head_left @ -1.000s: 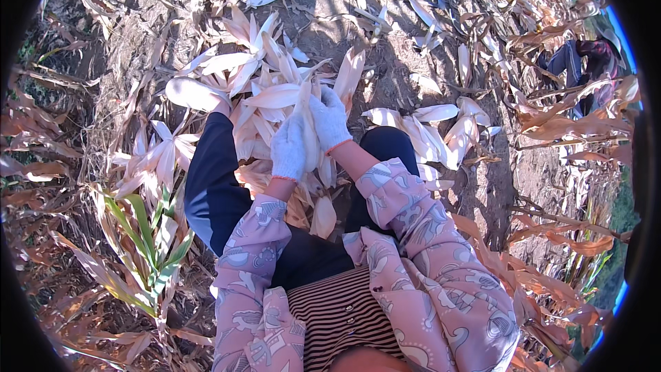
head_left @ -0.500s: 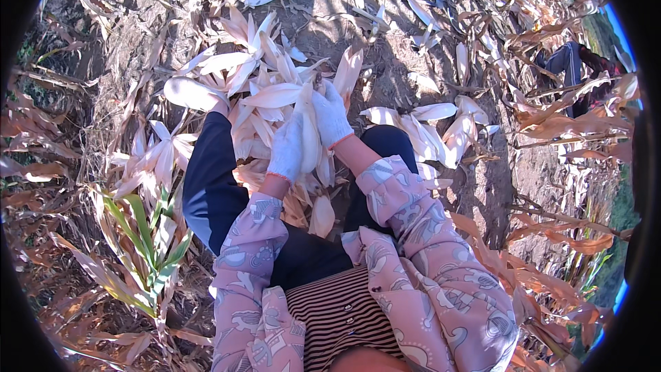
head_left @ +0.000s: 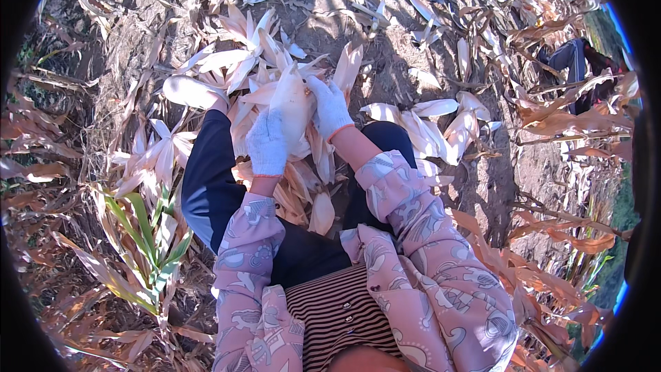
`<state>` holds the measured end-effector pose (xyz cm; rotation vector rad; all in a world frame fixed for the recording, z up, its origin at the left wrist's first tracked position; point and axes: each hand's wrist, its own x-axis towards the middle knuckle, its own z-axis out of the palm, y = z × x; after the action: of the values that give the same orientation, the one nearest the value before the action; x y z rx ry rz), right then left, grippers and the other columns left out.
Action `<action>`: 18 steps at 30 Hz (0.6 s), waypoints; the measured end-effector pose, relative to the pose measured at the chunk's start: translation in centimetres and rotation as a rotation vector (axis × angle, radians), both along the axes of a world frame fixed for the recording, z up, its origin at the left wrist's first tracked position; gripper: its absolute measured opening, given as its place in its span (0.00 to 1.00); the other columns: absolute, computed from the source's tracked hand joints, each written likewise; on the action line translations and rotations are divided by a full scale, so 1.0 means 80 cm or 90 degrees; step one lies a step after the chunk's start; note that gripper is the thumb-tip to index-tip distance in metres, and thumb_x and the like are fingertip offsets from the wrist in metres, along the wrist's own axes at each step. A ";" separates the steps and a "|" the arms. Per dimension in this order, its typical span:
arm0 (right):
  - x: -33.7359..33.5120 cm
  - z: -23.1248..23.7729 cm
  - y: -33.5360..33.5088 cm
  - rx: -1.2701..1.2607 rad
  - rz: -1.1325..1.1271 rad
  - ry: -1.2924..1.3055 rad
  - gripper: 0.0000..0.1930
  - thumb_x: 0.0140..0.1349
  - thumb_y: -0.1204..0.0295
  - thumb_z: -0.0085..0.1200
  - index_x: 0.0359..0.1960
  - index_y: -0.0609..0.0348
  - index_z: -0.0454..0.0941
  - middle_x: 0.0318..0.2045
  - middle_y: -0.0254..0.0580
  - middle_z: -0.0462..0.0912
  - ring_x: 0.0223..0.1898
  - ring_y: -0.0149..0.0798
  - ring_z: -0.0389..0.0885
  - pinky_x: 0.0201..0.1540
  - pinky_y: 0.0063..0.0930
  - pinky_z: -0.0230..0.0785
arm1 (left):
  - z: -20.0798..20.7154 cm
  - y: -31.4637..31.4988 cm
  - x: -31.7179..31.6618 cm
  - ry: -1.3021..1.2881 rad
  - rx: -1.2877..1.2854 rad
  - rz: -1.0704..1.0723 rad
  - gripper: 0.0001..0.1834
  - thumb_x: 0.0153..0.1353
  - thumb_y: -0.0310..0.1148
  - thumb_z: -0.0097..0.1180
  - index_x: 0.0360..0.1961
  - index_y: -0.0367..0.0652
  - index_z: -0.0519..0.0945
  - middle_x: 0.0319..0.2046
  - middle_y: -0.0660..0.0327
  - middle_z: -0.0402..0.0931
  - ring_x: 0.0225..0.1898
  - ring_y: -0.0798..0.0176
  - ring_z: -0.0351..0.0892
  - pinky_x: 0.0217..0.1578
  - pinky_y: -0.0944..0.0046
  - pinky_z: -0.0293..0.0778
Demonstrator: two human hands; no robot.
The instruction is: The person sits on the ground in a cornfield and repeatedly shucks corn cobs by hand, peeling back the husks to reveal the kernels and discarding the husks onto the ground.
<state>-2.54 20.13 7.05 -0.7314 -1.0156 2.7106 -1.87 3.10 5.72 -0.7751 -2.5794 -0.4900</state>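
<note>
Between my hands is an ear of corn [head_left: 292, 100] in its pale dry husk, with the husk spread wide near its top. My left hand [head_left: 266, 141], in a white knit glove, is closed round the husk's left side. On the other side my right hand [head_left: 332, 109], gloved the same way, has its fingers curled at the upper edge of the ear. Whatever kernels lie inside are mostly hidden. Under and beyond the hands lies a heap of pale husks [head_left: 237, 62], some of it between my knees.
Several pale husks [head_left: 427, 134] lie on the soil right of my right knee. A half-green corn plant [head_left: 148, 241] stands at the left. Brown dry stalks and leaves [head_left: 564, 124] line the right side, where another person's dark-clad leg [head_left: 570, 62] shows.
My left hand has moved left and slightly down, drawing the husk wider. The right hand has shifted slightly left, staying at the ear's upper right.
</note>
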 end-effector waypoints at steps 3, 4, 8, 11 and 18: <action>-0.001 0.005 0.007 -0.118 -0.001 -0.014 0.11 0.62 0.66 0.53 0.44 0.56 0.74 0.37 0.38 0.79 0.37 0.33 0.77 0.45 0.29 0.71 | 0.014 -0.009 -0.004 0.034 0.128 0.042 0.16 0.65 0.33 0.48 0.51 0.38 0.74 0.44 0.50 0.77 0.39 0.50 0.79 0.40 0.57 0.75; -0.002 0.004 0.009 -0.136 0.004 -0.023 0.13 0.63 0.64 0.53 0.45 0.55 0.73 0.39 0.38 0.79 0.38 0.35 0.77 0.45 0.31 0.71 | 0.031 -0.007 -0.003 -0.046 0.223 0.084 0.16 0.66 0.34 0.47 0.50 0.37 0.75 0.43 0.50 0.78 0.38 0.51 0.79 0.39 0.57 0.75; 0.002 0.014 0.004 -0.177 0.079 -0.088 0.18 0.64 0.56 0.52 0.50 0.51 0.71 0.45 0.41 0.77 0.43 0.39 0.77 0.48 0.41 0.72 | 0.067 0.001 -0.003 -0.183 0.575 0.193 0.19 0.69 0.39 0.42 0.46 0.33 0.76 0.36 0.51 0.78 0.36 0.54 0.78 0.39 0.59 0.73; 0.018 0.021 -0.018 -0.186 0.166 -0.111 0.23 0.65 0.49 0.50 0.53 0.48 0.70 0.49 0.40 0.76 0.47 0.39 0.76 0.50 0.45 0.71 | 0.066 -0.006 -0.004 -0.068 0.444 0.136 0.20 0.69 0.40 0.42 0.48 0.33 0.76 0.37 0.50 0.79 0.37 0.54 0.79 0.41 0.59 0.73; 0.022 -0.077 -0.039 0.152 0.298 0.187 0.24 0.59 0.62 0.58 0.57 0.51 0.70 0.51 0.38 0.77 0.52 0.38 0.76 0.54 0.37 0.71 | 0.086 0.018 0.019 -0.113 0.328 -0.073 0.17 0.66 0.35 0.47 0.48 0.33 0.77 0.40 0.48 0.79 0.39 0.53 0.80 0.43 0.60 0.74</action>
<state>-0.76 17.00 0.89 -0.0483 -1.5491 2.8627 -0.32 4.55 12.61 -0.7165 -2.3973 -1.2453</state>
